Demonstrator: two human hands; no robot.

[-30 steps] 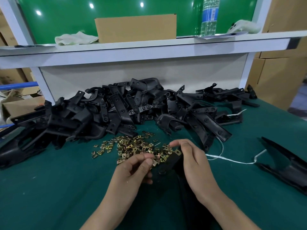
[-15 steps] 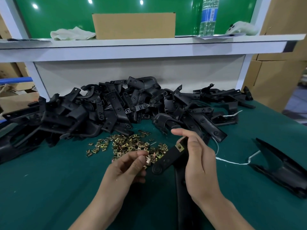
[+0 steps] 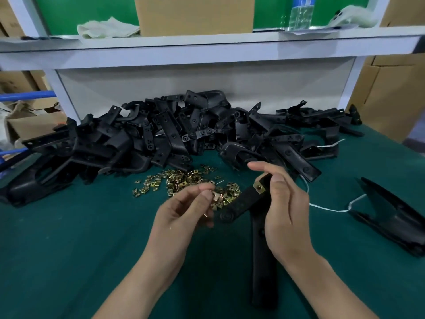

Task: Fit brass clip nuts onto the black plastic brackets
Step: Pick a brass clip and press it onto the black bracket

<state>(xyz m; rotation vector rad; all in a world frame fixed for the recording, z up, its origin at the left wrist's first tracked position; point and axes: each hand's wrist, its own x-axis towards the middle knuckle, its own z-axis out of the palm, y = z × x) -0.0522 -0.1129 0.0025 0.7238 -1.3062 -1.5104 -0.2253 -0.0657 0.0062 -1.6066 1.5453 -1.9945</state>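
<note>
The right hand (image 3: 282, 210) is gripping the bracket (image 3: 243, 201), probably stiff and light, near its upper end; the left hand (image 3: 184, 210) is pinching a small, likely slippery clip nut (image 3: 215, 196).

Big pile of brackets (image 3: 161, 134) sits along the back of the table (image 3: 69, 249), right under the shelf (image 3: 207, 42); loose clip nuts (image 3: 181, 180) lie just in front of it, mid-table; nearer the person, the left hand (image 3: 181, 217) pinches a single nut (image 3: 216, 196) over the scatter's near edge; just right of that, the right hand (image 3: 282, 210) grips the held bracket (image 3: 243, 203), a fitted nut (image 3: 259, 187) on its far end; a lone bracket (image 3: 395, 217) lies well off right, a string (image 3: 326, 208) between it and that hand; on the shelf: cloth (image 3: 105, 28) left, box (image 3: 194, 16) middle, bottle (image 3: 299, 14) right.
</note>
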